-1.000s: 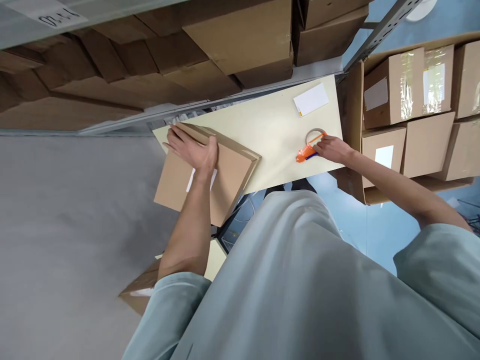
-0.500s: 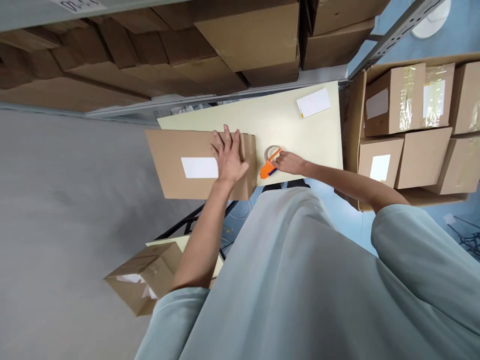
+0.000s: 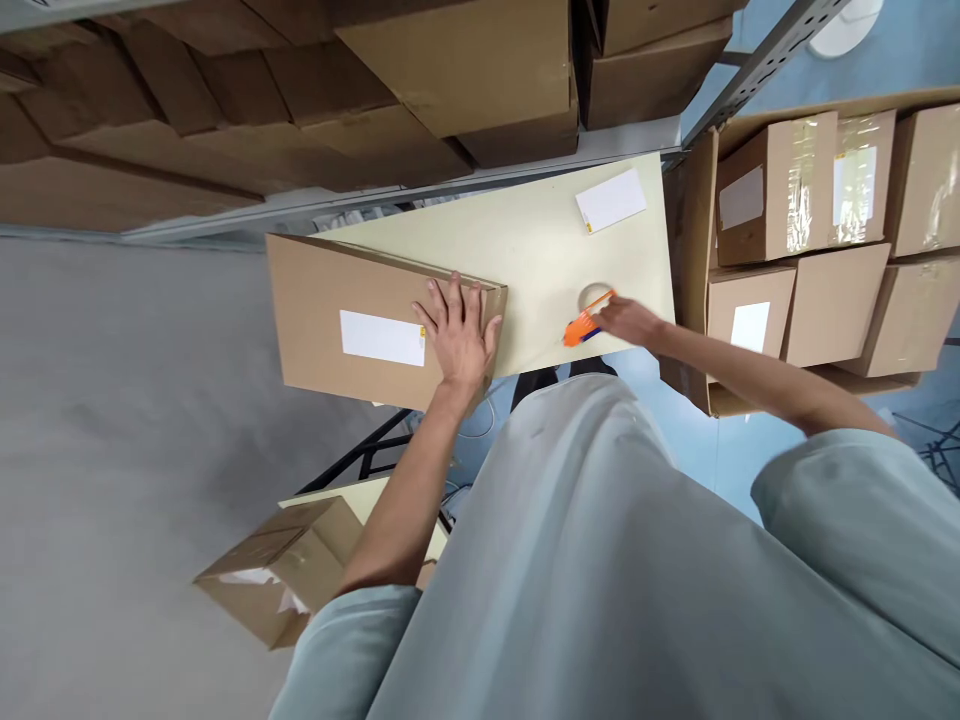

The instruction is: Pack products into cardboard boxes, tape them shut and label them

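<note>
A brown cardboard box (image 3: 322, 350) with a white label (image 3: 382, 338) lies at the left end of a cream table (image 3: 540, 235). My left hand (image 3: 460, 335) rests flat on its top near the right end, fingers spread. In my right hand (image 3: 628, 320) is an orange tape dispenser (image 3: 582, 327) with a roll of tape (image 3: 595, 295) on it, held over the table to the right of the box and apart from it. The fingers are closed round its handle, which they partly hide.
A white card (image 3: 611, 200) lies at the table's far right. Shelving with cardboard boxes (image 3: 480, 70) runs along the back. On the right, a large carton (image 3: 697, 250) holds several taped boxes (image 3: 844, 305). An open box (image 3: 292, 570) stands at lower left.
My right hand has moved right with the tape dispenser, away from the box. The box has turned a little under my left hand, which stays on it. The view has shifted slightly.
</note>
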A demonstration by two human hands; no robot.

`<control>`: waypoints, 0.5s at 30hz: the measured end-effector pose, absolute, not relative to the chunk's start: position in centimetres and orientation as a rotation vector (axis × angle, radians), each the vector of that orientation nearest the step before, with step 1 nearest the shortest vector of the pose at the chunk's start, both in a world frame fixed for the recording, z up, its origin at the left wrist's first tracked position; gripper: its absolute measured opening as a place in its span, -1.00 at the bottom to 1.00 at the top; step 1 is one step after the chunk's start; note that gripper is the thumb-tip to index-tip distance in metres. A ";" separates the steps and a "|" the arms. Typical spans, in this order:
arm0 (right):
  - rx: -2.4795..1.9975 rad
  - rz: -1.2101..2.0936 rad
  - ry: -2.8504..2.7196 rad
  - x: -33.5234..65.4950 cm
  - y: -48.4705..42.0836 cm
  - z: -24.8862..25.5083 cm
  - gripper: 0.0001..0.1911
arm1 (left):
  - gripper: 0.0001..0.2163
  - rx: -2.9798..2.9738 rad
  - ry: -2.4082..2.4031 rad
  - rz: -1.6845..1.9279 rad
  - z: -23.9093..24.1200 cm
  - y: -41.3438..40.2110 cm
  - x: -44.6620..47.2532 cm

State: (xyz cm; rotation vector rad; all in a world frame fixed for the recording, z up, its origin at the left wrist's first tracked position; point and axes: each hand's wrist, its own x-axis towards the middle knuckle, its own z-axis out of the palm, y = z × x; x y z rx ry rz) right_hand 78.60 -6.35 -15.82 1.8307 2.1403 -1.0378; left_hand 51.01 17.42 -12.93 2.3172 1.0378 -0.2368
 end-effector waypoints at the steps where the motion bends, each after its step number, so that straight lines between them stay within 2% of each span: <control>1: 1.936 -1.044 2.106 81.0 -7.2 -15.8 -0.43 | -0.29 2.323 1.029 -0.236 -13.0 17.5 50.9; 6: 2.193 -0.952 2.096 86.6 -4.5 -16.2 -0.56 | -0.33 2.360 0.955 -0.264 -12.8 16.5 50.3; 11: 2.020 -0.797 2.125 82.8 4.6 -17.1 -0.49 | -0.31 2.342 0.840 -0.307 -12.6 15.1 49.3; 15: 1.901 -0.713 2.114 80.9 7.6 -15.3 -0.47 | -0.29 2.339 0.846 -0.290 -13.1 14.7 49.0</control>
